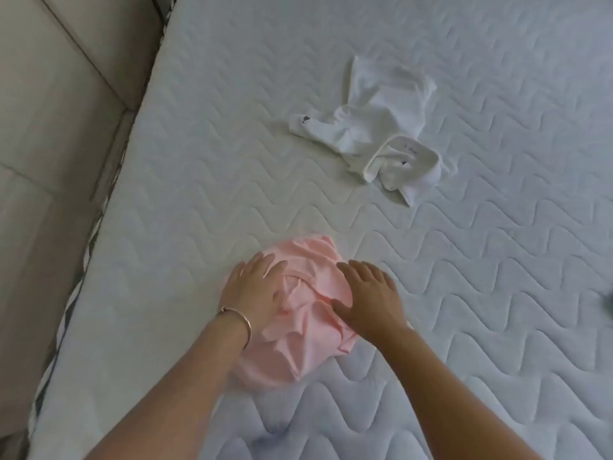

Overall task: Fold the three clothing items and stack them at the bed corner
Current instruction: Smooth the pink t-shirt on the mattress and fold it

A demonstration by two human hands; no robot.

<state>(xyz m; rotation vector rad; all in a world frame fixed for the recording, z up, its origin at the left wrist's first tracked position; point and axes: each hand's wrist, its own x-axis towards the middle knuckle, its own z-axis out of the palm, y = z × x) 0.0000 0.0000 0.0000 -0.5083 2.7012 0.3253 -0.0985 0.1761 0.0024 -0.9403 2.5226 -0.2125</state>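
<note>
A crumpled pink garment [306, 313] lies on the white quilted mattress [185, 180], near its front edge. My left hand [253, 288], with a thin bangle at the wrist, rests flat on the garment's left side. My right hand [368, 298] lies flat on its right side, fingers straight. A rumpled white garment [374, 131] with a collar lies farther back, to the right, apart from both hands. A third clothing item is not clearly in view.
The mattress's left edge [109, 200] runs diagonally, with a beige tiled floor [53, 104] beyond it. A small dark shape [608, 302] shows at the right border of the view. Bare mattress surrounds both garments.
</note>
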